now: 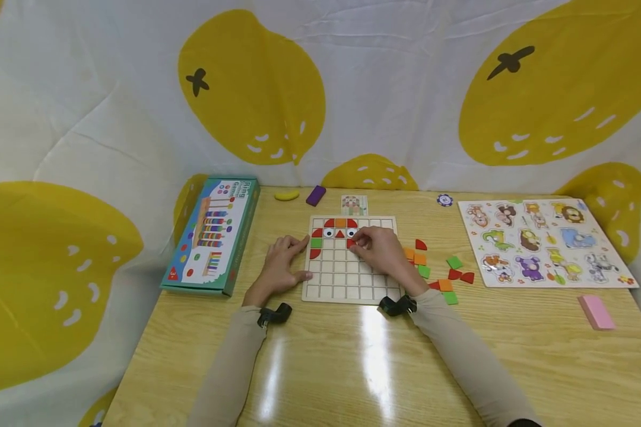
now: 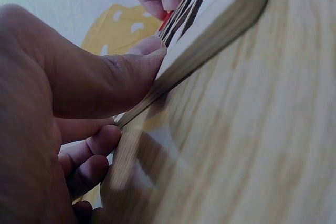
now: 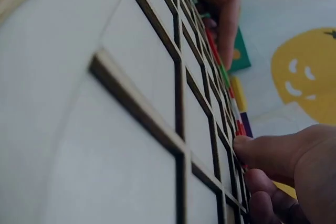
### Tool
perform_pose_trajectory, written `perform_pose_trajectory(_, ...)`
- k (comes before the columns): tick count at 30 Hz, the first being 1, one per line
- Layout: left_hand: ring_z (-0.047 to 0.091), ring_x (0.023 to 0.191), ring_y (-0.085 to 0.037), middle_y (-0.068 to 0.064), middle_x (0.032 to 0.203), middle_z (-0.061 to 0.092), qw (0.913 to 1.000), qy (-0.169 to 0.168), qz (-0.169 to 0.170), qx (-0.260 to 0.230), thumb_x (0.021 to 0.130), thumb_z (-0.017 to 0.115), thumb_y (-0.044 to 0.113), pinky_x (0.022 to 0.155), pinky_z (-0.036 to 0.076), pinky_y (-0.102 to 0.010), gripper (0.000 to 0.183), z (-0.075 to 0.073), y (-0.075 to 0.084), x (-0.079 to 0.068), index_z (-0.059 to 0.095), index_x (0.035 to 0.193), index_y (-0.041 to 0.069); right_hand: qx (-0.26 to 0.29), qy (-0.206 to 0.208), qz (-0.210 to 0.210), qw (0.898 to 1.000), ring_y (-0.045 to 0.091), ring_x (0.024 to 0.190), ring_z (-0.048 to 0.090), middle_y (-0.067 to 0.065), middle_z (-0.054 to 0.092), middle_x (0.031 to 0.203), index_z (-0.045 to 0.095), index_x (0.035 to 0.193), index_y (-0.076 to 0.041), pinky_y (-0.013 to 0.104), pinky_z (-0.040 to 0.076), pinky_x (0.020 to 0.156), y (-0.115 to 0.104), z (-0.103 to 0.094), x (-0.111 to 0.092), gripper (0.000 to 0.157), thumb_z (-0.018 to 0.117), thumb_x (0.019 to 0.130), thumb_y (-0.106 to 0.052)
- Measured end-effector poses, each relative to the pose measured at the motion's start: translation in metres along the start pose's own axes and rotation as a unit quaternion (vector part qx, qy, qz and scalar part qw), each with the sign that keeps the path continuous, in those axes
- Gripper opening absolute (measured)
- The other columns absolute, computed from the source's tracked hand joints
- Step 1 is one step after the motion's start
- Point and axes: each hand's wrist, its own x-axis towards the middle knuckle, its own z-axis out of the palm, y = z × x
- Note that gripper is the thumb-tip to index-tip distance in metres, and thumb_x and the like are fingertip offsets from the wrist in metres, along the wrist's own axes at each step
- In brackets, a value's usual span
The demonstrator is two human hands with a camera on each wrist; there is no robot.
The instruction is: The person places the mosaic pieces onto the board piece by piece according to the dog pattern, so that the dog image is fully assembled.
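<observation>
Grid board (image 1: 333,279) lies flat on the table (image 1: 320,367), coloured tiles (image 1: 340,223) seated mainly towards its 11 and 12 o'clock. Left hand (image 1: 279,265) at the board's 9 o'clock: thumb and fingers apart, touching the edge. Right hand (image 1: 381,250) over the board's 2 o'clock: thumb and fingertips together, pinching a red tile (image 1: 349,243) beneath an eye tile (image 1: 351,233). Loose tiles (image 1: 446,285) lie at 3 o'clock of the board; a picture card (image 1: 355,205) lies just beyond it at 12 o'clock

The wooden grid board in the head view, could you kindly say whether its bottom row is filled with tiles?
No, the bottom row of the wooden grid board shows bare cells.
</observation>
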Motion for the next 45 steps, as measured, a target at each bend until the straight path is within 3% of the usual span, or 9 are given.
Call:
perform_pose_trajectory(6,0.040,0.103,-0.023,-0.007,0.115,0.049,1.0000,0.002,0.002,0.001,0.075,0.081,0.037,0.090,0.026,-0.042,0.090,0.002,-0.001,-0.001,0.039,0.153,0.016,0.019,-0.004,0.001,1.000,0.012,0.068,0.057,-0.003,0.066,0.081,0.075,0.098,-0.012,0.030,0.046,0.064,0.003,-0.005,-0.003,0.017,0.078,0.085,-0.022)
perform_pose_trajectory(11,0.040,0.104,-0.024,-0.007,0.115,0.049,1.0000,0.003,-0.004,0.003,0.076,0.080,0.038,0.091,0.027,-0.043,0.090,0.004,-0.003,-0.003,0.039,0.153,0.016,0.035,0.001,0.009,0.999,0.018,0.075,0.061,0.004,0.068,0.087,0.074,0.107,-0.007,0.036,0.050,0.069,0.018,-0.038,-0.013,0.024,0.076,0.087,-0.021)
perform_pose_trajectory(16,0.040,0.104,-0.023,-0.006,0.116,0.048,0.9999,0.003,-0.009,0.010,0.076,0.080,0.037,0.092,0.027,-0.043,0.090,0.004,-0.008,-0.007,0.038,0.153,0.018,-0.035,-0.032,0.079,0.996,0.028,0.088,0.062,0.015,0.067,0.101,0.069,0.117,-0.005,0.046,0.050,0.079,0.046,-0.078,-0.026,0.033,0.074,0.089,-0.020)
perform_pose_trajectory(20,0.040,0.103,-0.023,-0.006,0.115,0.049,0.9998,0.014,-0.012,0.006,0.075,0.081,0.034,0.090,0.027,-0.042,0.090,0.001,-0.012,-0.010,0.040,0.152,0.017,-0.067,-0.071,0.112,0.989,0.033,0.093,0.061,0.018,0.067,0.104,0.067,0.115,-0.003,0.048,0.047,0.083,0.060,-0.087,-0.031,0.031,0.072,0.090,-0.021)
perform_pose_trajectory(28,0.040,0.102,-0.022,-0.006,0.116,0.048,0.9999,0.009,-0.010,0.002,0.076,0.080,0.039,0.089,0.026,-0.041,0.089,0.003,-0.014,-0.008,0.039,0.153,0.018,-0.039,-0.031,0.118,0.992,0.027,0.083,0.062,0.013,0.065,0.094,0.060,0.108,-0.005,0.041,0.048,0.077,0.066,-0.086,-0.034,0.022,0.070,0.092,-0.016)
perform_pose_trajectory(32,0.039,0.103,-0.022,-0.005,0.116,0.048,0.9999,0.007,-0.015,0.005,0.076,0.080,0.038,0.089,0.026,-0.041,0.090,0.001,-0.012,-0.006,0.038,0.153,0.019,0.083,-0.004,0.108,0.991,0.030,0.086,0.065,0.014,0.065,0.100,0.061,0.115,-0.006,0.038,0.051,0.074,0.057,-0.078,-0.033,0.024,0.065,0.096,-0.020)
perform_pose_trajectory(37,0.039,0.104,-0.022,-0.005,0.116,0.047,0.9999,0.000,-0.013,0.011,0.076,0.080,0.038,0.091,0.026,-0.041,0.090,0.000,-0.011,0.000,0.037,0.153,0.020,0.228,-0.027,0.111,0.967,0.029,0.095,0.067,0.015,0.067,0.109,0.065,0.116,-0.007,0.029,0.053,0.077,0.037,-0.054,-0.028,0.027,0.069,0.094,-0.022)
perform_pose_trajectory(39,0.039,0.104,-0.022,-0.005,0.116,0.047,0.9998,-0.003,-0.013,0.012,0.076,0.080,0.038,0.091,0.026,-0.040,0.091,0.001,-0.010,0.001,0.037,0.153,0.020,0.230,-0.036,0.101,0.967,0.025,0.093,0.068,0.012,0.069,0.107,0.068,0.114,-0.009,0.026,0.053,0.077,0.030,-0.042,-0.026,0.025,0.071,0.091,-0.019)
perform_pose_trajectory(45,0.040,0.104,-0.022,-0.005,0.116,0.048,0.9999,-0.003,-0.009,0.005,0.075,0.081,0.038,0.092,0.026,-0.041,0.091,0.002,-0.004,0.001,0.038,0.153,0.020,0.137,-0.032,0.019,0.990,0.014,0.076,0.065,0.000,0.070,0.088,0.073,0.103,-0.013,0.030,0.052,0.070,0.010,-0.011,-0.018,0.018,0.077,0.086,-0.017)
